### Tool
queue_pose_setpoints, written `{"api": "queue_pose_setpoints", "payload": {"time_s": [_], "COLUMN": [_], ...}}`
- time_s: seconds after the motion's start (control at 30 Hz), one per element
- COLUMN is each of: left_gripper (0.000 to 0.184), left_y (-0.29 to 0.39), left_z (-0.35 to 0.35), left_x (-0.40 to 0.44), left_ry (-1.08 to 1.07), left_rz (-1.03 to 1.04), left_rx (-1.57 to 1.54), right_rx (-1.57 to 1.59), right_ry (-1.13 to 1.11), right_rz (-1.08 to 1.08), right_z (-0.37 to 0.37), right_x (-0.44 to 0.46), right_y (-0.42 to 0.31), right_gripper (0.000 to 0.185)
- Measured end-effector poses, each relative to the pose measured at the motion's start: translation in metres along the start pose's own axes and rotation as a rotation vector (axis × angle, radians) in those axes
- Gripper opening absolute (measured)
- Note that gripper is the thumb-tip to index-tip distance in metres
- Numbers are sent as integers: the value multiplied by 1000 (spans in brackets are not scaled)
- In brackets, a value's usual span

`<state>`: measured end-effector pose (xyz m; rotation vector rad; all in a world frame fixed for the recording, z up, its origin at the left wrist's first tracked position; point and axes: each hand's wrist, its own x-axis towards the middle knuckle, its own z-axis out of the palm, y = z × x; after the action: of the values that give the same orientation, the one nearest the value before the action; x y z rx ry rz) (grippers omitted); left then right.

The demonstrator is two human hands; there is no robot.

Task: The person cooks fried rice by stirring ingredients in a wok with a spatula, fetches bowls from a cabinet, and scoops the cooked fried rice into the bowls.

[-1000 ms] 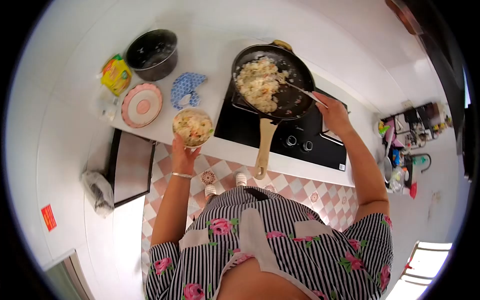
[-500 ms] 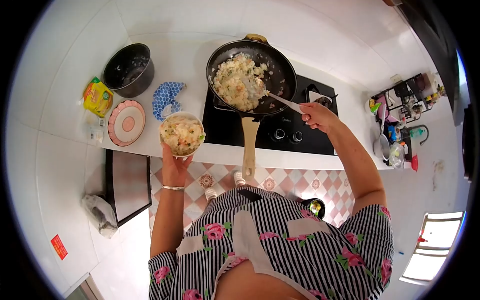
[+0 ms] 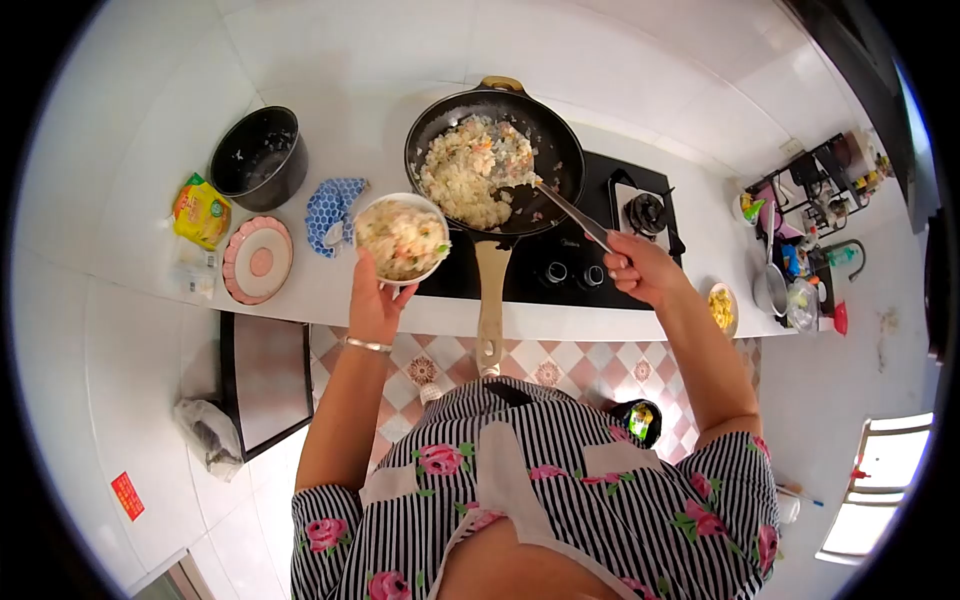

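My left hand (image 3: 380, 305) holds a white bowl (image 3: 405, 280) from below, its fingers and thumb about the base and side. Fried rice (image 3: 402, 238) with orange and green bits fills it. The bowl is close to the lower left side of a dark wok (image 3: 560, 135) on the stove. My right hand (image 3: 637, 268) is closed round the handle of a spatula (image 3: 572, 212). Its blade is in the wok, among more fried rice (image 3: 460, 170) heaped on the left side. The wok's beige handle (image 3: 490, 300) points toward me.
Left on the counter are a black pot (image 3: 258, 160), a yellow packet (image 3: 201, 212), a pink-rimmed plate (image 3: 258, 262) and a blue patterned cloth (image 3: 332, 215). A bare burner (image 3: 646, 212) is at the right. Beyond my right forearm stands a dish of yellow food (image 3: 722, 308).
My left hand has brought the bowl rightward and up, closer to the wok. The spatula has tilted in my right hand, with its blade still among the rice.
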<state>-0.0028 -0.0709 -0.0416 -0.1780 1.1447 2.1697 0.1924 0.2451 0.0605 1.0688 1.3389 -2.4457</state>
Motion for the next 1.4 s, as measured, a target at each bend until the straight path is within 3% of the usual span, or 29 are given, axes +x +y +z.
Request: {"api": "queue_pose_setpoints", "payload": {"time_s": [0.1,0.13,0.23,0.3,0.4,0.6,0.8,0.83,0.97,1.03,1.13,1.23,1.37,1.4], "left_gripper": [48,49,52,54,57,61,66,66,61,63,68,69,68,68], "left_y": [-1,-1,2,0,-5,-10,-8,-5,14,18,29,33,30,31], "left_z": [24,31,54,62,68,68,47,40,17,-11,-19,-31,-64,-69], "left_x": [11,14,18,19,18,17,16,12,-13,-17,-38,-55,-78,-79], "left_ry": [-37,-49,-81,-95,-133,-200,-324,-350,-160,-185,-209,-265,-99,-84], "left_rz": [12,9,-8,-18,-48,-104,-50,-39,-1,30,77,123,129,114], "left_rx": [-11,-11,15,28,10,-45,-89,-94,-92,-64,-82,-144,-172,-157], "right_rx": [-89,-157,-443,-1006,-1164,-1165,-507,-516,-1013,-1404,-1958,-2215,-2221,-2134], "right_ry": [180,95,202,402,468,511,314,327,395,536,577,472,574,611], "right_rz": [-129,-201,-476,-941,-1088,-1125,-694,-622,-1049,-1232,-822,-740,-661,-754], "right_z": [31,30,44,46,56,60,54,54,39,40,68,43,56,53], "right_x": [-31,-39,-54,-47,-52,-63,-63,-62,3,49,82,90,60,74], "right_y": [9,15,39,62,70,73,63,50,8,-3,-18,-24,-47,-50], "right_gripper": [33,36,34,32,34,34,33,34,31,31,35,38,38,37]}}
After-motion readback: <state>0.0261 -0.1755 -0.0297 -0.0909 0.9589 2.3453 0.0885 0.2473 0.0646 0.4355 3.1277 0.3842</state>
